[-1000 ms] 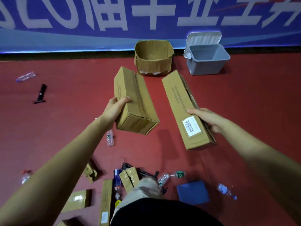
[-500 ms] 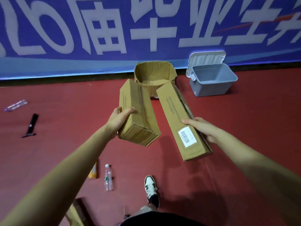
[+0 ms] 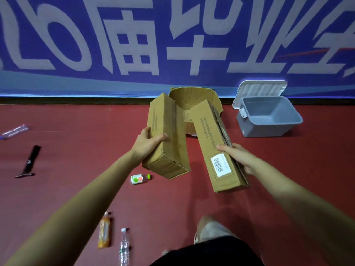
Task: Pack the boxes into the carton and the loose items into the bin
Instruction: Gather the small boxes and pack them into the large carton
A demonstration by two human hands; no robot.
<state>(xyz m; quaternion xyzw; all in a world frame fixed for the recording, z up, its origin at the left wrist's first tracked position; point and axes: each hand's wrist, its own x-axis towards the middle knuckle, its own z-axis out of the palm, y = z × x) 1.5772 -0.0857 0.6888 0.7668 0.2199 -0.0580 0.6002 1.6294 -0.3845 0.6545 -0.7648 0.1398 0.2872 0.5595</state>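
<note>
The left box (image 3: 169,120) is clasped near its close end by the left hand (image 3: 148,144), and the right box (image 3: 207,131) likewise by the right hand (image 3: 236,156). Both long axes are aimed at the carton (image 3: 192,96), far ends at its near rim. Its mouth is seen open; the bin (image 3: 269,129) is stood apart, right of it.

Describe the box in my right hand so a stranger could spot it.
Below the blue banner stands an open carton, with two long boxes held before it. The labelled box is in the right hand: only it bears a white barcode label, unlike the other box in the left hand.
</note>
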